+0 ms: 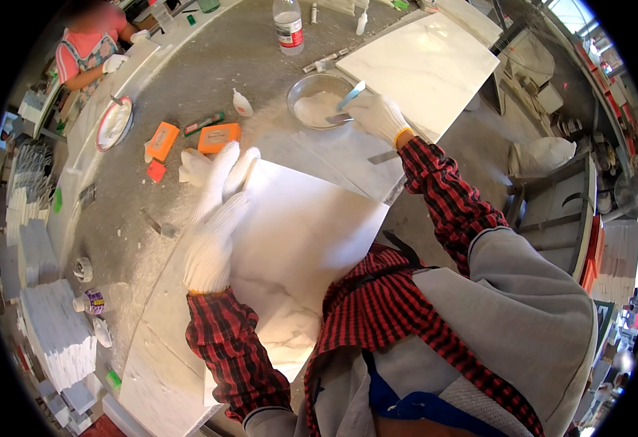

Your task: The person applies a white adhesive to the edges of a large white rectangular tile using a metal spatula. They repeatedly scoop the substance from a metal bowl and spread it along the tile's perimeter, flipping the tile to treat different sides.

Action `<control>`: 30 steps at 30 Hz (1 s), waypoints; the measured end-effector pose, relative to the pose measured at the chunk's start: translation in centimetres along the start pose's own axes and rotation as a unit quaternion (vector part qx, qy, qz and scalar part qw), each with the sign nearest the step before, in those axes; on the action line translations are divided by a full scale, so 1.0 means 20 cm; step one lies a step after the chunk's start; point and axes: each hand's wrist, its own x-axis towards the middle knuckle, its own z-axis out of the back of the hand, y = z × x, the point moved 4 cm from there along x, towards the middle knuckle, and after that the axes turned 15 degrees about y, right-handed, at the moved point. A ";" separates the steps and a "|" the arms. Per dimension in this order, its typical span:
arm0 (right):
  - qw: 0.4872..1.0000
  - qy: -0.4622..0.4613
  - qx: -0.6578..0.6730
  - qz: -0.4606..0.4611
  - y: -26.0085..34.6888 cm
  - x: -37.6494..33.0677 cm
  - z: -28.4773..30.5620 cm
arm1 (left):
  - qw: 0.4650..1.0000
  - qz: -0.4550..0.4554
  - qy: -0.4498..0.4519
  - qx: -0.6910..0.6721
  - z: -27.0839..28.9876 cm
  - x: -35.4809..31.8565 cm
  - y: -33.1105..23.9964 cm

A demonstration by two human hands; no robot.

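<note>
My left hand (pixel 217 211), in a white knit glove, lies flat with fingers spread on a white marble tile (pixel 304 240) in front of me. My right hand (pixel 377 113), also gloved, reaches forward and grips a small scraper tool (pixel 348 98) with a light blue handle. The tool's blade dips into a clear glass bowl (pixel 319 98) holding white powder or paste. Both sleeves are red and black check.
A second marble tile (pixel 428 65) lies beyond the bowl. Orange sanding blocks (pixel 218 137), a small glue bottle (pixel 242 104) and a plastic water bottle (pixel 288 28) stand on the grey workbench. Another person (pixel 89 51) works at the far left. Stacked tiles (pixel 57 328) sit left.
</note>
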 end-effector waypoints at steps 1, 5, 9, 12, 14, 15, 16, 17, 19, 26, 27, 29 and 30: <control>0.996 -0.028 -0.059 0.057 -0.01 0.00 -0.01 | 1.000 0.002 -0.001 -0.007 -0.01 0.01 0.00; 0.924 0.031 0.369 -0.094 -0.07 -0.07 -0.01 | 1.000 0.006 0.002 -0.004 0.00 0.00 0.01; 0.869 0.003 0.481 -0.112 -0.04 -0.13 0.01 | 0.999 -0.030 0.005 -0.012 0.00 0.00 0.02; 0.854 0.003 0.510 -0.100 0.05 -0.18 0.06 | 0.997 -0.050 0.005 0.064 -0.02 0.00 -0.01; 0.843 0.002 0.531 -0.085 0.12 -0.20 0.12 | 0.990 -0.060 0.004 0.129 -0.01 0.00 -0.04; 0.845 0.011 0.531 -0.060 0.19 -0.21 0.15 | 0.990 -0.060 0.004 0.130 -0.01 -0.01 -0.04; 0.848 0.016 0.528 -0.038 0.24 -0.22 0.20 | 0.991 -0.058 0.006 0.121 -0.01 -0.01 -0.03; 0.851 0.023 0.525 -0.013 0.30 -0.23 0.24 | 0.995 -0.050 0.007 0.083 0.00 -0.02 -0.02; 0.857 0.045 0.512 0.015 0.41 -0.25 0.31 | 0.999 -0.030 0.006 -0.011 0.02 -0.03 0.00; 0.864 0.075 0.495 0.039 0.60 -0.29 0.37 | 0.999 -0.009 -0.004 0.036 0.03 0.02 0.01; 0.866 0.079 0.492 0.042 0.61 -0.30 0.38 | 0.999 -0.005 -0.005 0.034 0.03 0.02 0.01; 0.869 0.090 0.485 0.049 0.64 -0.30 0.37 | 0.999 -0.004 -0.008 0.035 0.04 0.01 0.02; 0.870 0.094 0.482 0.052 0.65 -0.30 0.37 | 0.999 -0.006 -0.009 0.038 0.04 0.01 0.02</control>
